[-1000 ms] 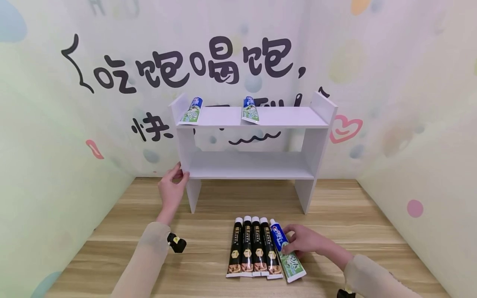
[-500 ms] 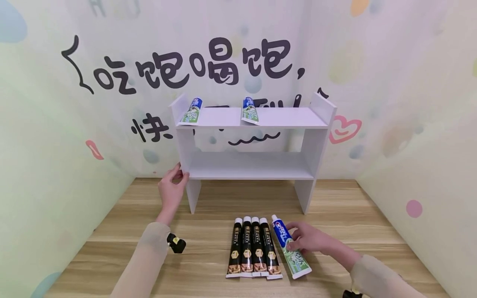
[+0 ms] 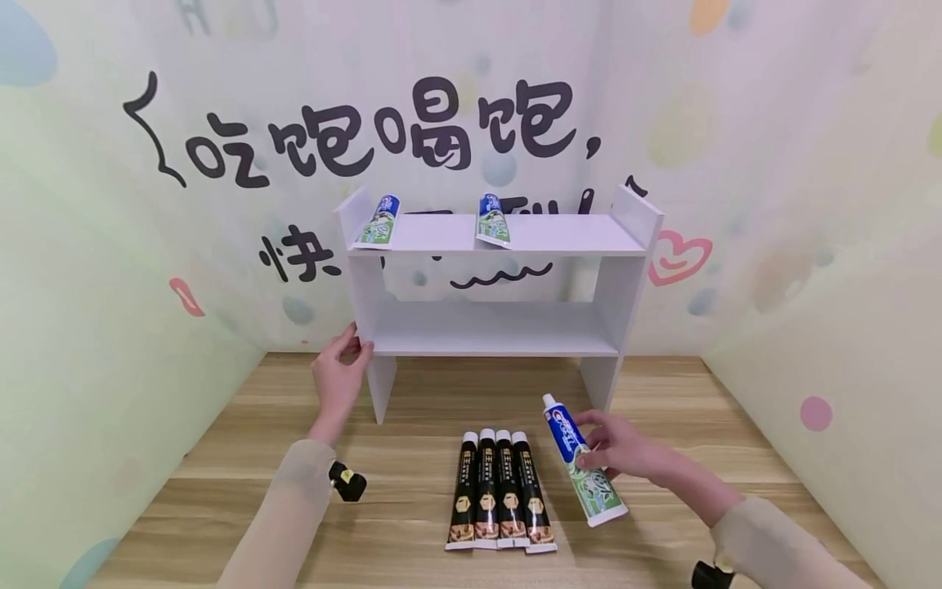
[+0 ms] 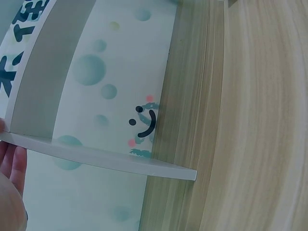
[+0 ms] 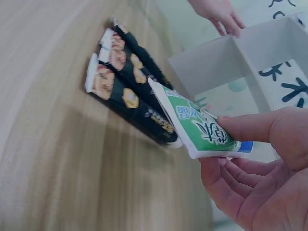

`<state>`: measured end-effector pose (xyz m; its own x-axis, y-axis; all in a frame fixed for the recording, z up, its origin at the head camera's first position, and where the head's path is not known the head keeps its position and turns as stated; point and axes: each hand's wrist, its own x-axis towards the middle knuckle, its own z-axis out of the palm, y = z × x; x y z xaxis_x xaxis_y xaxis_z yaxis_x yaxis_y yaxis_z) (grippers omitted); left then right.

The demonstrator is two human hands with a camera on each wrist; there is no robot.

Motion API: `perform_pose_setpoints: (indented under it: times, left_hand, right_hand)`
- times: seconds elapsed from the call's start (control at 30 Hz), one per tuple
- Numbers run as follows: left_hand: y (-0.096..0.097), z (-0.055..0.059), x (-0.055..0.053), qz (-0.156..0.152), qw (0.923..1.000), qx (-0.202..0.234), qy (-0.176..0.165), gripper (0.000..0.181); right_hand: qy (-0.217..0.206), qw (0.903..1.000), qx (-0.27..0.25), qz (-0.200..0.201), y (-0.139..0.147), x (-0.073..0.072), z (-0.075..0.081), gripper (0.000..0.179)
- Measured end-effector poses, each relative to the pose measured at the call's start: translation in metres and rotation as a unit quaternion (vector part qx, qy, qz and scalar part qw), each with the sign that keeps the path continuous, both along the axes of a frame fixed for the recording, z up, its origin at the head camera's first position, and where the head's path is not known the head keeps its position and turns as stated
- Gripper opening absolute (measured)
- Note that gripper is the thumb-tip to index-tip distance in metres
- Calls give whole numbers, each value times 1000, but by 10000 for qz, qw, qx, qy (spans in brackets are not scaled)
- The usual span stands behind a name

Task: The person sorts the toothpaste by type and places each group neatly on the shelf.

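Observation:
My right hand (image 3: 621,446) holds a blue and green toothpaste tube (image 3: 581,462) between thumb and fingers, its white cap pointing up and left. In the right wrist view the tube (image 5: 202,126) is off the table, right of the black tubes. My left hand (image 3: 342,376) pinches the left side panel of a white two-tier shelf (image 3: 493,327); the left wrist view shows fingers (image 4: 18,166) against the panel's edge. Two more blue and green toothpaste tubes lie on the top tier, one at the left end (image 3: 380,221) and one near the middle (image 3: 493,219).
Several black toothpaste tubes (image 3: 500,491) lie side by side on the wooden table (image 3: 397,507), in front of the shelf, caps toward it. Behind the shelf stands a wall (image 3: 294,74) with large black lettering, and pale walls close in on both sides.
My right hand has lifted the blue and green toothpaste tube from beside the black tubes and moved it up and right. The left hand has stayed on the shelf panel.

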<state>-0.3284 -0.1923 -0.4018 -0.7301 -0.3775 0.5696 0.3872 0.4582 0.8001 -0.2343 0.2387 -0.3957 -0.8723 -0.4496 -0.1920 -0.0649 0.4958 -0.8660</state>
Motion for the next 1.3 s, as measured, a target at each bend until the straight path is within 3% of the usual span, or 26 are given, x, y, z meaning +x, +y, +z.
perform_pose_setpoints:
  times: [0.57,0.9,1.3]
  left_hand:
    - [-1,-1,-1,0,10000,3,26,41]
    - [0,0,0,4,10000,-17,-15,42]
    - [0,0,0,7,10000,-8,35,41]
  right_hand:
    - [432,9990,-107,-25,3,-3,48,73]
    - [721,9969,-114,-310,4,1,79,71]
    - [1142,9906,350,-661,5,4,122,71]
